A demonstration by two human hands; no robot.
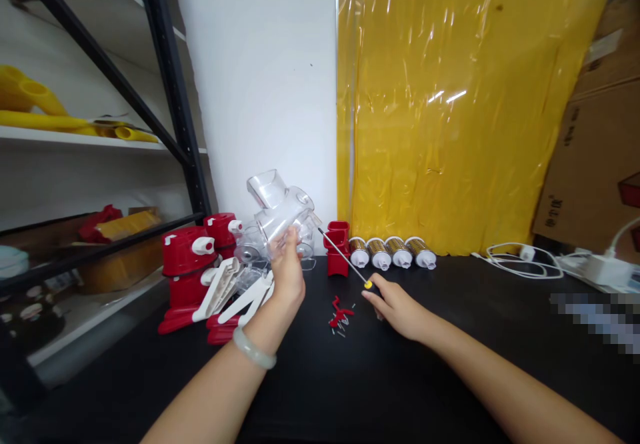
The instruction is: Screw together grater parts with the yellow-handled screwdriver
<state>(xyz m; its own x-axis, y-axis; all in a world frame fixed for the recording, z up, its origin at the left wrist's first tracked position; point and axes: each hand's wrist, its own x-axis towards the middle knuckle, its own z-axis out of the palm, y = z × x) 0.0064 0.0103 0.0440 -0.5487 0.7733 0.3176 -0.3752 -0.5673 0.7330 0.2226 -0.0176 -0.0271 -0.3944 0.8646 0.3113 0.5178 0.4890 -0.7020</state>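
My left hand (287, 274) grips a clear plastic grater housing (285, 214), raised above the table and tilted. In my right hand (395, 304) is a screwdriver (345, 257) with a long metal shaft and a yellow-and-black handle. Its shaft slants up to the left, and the tip is at the housing's right side; whether it touches cannot be made out. Between the hands, small red parts (340, 314) and several loose screws (342, 328) lie on the black table. Behind them stands a red plastic hopper (338, 251).
Red grater bases (185, 257), white crank handles (217, 291) and more clear housings (250, 247) crowd the left. Several grating drums (379, 254) line the back. A white cable (520, 264) and cartons (590, 137) are at right; a black-framed shelf (170, 64) stands at left.
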